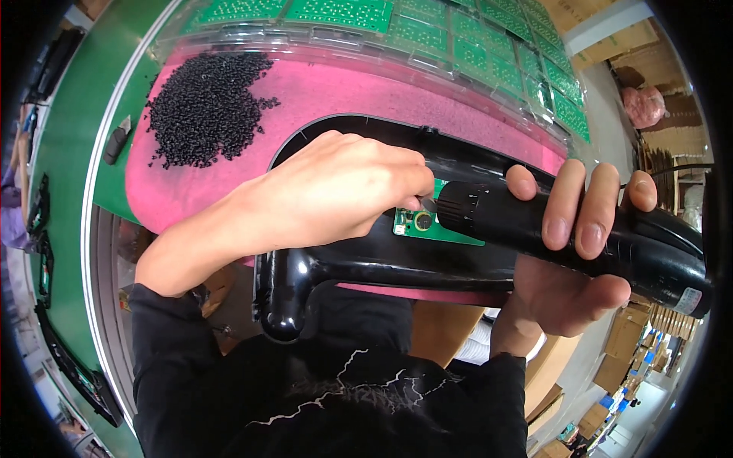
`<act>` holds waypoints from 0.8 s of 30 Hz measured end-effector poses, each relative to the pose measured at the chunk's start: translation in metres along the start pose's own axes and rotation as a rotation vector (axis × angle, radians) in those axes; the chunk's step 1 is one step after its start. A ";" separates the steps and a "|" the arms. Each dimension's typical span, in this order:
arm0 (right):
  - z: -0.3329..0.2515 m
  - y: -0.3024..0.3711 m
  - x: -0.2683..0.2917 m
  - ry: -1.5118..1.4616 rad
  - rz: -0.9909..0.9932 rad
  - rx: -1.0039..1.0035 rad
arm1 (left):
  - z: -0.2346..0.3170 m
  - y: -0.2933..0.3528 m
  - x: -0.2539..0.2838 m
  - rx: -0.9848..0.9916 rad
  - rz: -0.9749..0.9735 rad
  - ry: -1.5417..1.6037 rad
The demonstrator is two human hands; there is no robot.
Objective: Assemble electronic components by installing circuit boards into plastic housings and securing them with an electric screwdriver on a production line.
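Observation:
My right hand [563, 210] is wrapped round a thick black electric screwdriver [500, 216], which lies nearly level with its ringed nose pointing left. Close to that nose, my left hand [343, 183] is closed in a pinch, its fingertips at the tool's tip. Whatever the pinch holds is too small and covered to make out. Under the tip, a small green circuit board [458, 233] with a round component sits inside a long black plastic housing [412, 267]. The hands and the tool hide part of the board.
A heap of tiny black pieces, apparently screws [206, 111], lies on the pink mat [328, 84]. Behind it stand clear plastic trays [366, 49] holding several green boards. A small dark object [117, 141] rests on the green table at left. Cardboard boxes [615, 366] stand beyond at right.

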State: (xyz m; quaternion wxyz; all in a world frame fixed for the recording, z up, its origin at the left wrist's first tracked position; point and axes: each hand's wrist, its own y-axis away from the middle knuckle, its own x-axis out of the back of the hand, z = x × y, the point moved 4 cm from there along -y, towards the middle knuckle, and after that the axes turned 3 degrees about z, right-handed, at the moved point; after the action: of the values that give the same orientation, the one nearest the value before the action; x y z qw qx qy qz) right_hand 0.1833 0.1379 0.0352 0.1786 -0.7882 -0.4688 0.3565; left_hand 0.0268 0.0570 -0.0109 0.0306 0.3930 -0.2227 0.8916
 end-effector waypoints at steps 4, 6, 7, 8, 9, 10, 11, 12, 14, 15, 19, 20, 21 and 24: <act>0.002 0.001 -0.003 -0.004 0.014 0.021 | 0.001 0.001 0.001 0.004 0.026 -0.029; 0.001 0.002 -0.003 -0.011 0.043 0.032 | 0.000 0.001 0.001 0.019 0.041 -0.015; 0.000 0.003 -0.002 -0.010 0.047 0.019 | 0.000 0.001 0.000 -0.007 0.058 -0.020; 0.000 0.003 -0.002 -0.010 0.049 0.006 | 0.000 0.001 0.001 -0.033 0.076 -0.026; 0.001 0.003 -0.003 -0.012 0.048 0.004 | -0.001 0.001 0.001 -0.030 0.078 -0.027; 0.001 0.003 -0.004 -0.008 0.054 -0.003 | -0.001 0.001 0.000 -0.041 0.035 -0.052; 0.002 0.002 -0.004 -0.004 0.058 -0.011 | 0.000 0.002 -0.001 -0.050 -0.006 -0.076; 0.002 0.003 -0.003 -0.005 0.056 -0.014 | 0.000 0.003 -0.001 -0.047 -0.004 -0.076; 0.004 0.003 -0.002 0.026 0.008 -0.060 | -0.001 0.003 -0.003 -0.027 -0.057 -0.084; 0.003 0.004 -0.004 0.026 0.008 -0.062 | -0.001 0.003 -0.003 -0.026 -0.056 -0.082; 0.001 0.003 -0.001 0.081 0.010 -0.166 | 0.001 0.000 0.005 -0.023 0.096 -0.005; 0.004 0.002 -0.001 0.096 -0.068 -0.240 | 0.000 0.001 0.008 0.006 0.152 0.007; 0.009 0.003 -0.001 0.110 -0.049 -0.251 | -0.001 0.002 0.008 0.033 0.168 -0.006; 0.013 0.002 -0.009 0.169 -0.093 -0.229 | -0.001 0.001 0.009 0.114 0.162 -0.021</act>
State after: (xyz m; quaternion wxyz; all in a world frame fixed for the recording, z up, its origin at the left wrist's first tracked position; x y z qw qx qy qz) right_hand 0.1723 0.1281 0.0289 0.1425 -0.8080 -0.5258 0.2243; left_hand 0.0198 0.0549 -0.0051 -0.0666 0.3843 -0.2030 0.8982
